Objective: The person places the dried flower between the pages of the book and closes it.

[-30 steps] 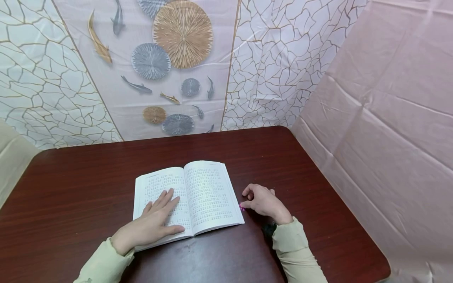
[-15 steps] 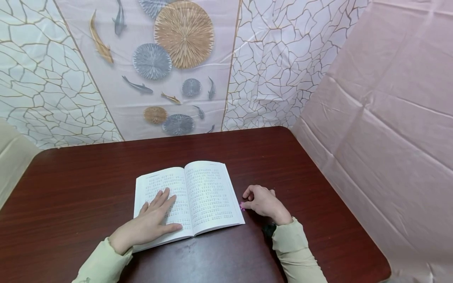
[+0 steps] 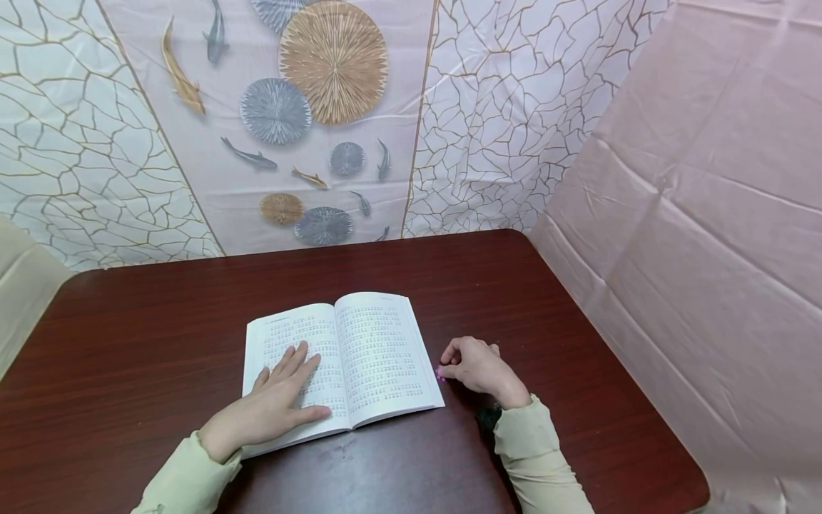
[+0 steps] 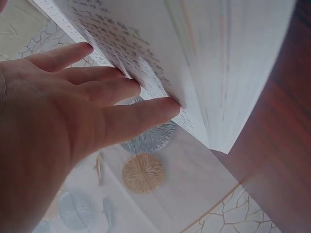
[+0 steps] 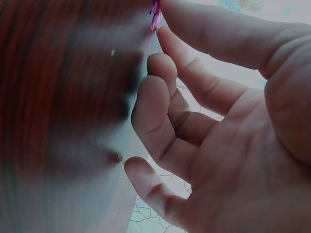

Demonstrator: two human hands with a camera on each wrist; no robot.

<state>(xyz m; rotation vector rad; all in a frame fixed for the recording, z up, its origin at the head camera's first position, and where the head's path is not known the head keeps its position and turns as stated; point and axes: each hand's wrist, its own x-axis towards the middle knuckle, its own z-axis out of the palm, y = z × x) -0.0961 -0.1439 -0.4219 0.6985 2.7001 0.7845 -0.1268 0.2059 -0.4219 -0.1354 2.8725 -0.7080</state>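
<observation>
A thick open book (image 3: 379, 350) lies on the table, its pages covered in small print. My left hand (image 3: 266, 410) rests on the left page, fingers straight and spread; the left wrist view has those fingertips (image 4: 170, 107) against the page. Just off the book's right edge, a small shiny pink piece (image 3: 439, 373) sits at the thumb tip of my right hand (image 3: 478, 368). The right wrist view catches the pink piece (image 5: 155, 17) at its top edge, by the thumb and index tips, which pinch it. Its full shape is hidden. The other right fingers are curled.
The dark red-brown table (image 3: 148, 357) has rounded corners. Behind it hangs a patterned cloth (image 3: 359, 178) with fish and round motifs. A plain pinkish cloth (image 3: 706, 250) hangs along the right side.
My left hand has slid slightly left and down the page over the first half second, then stayed put. The right hand, the pink piece and the book look almost unchanged.
</observation>
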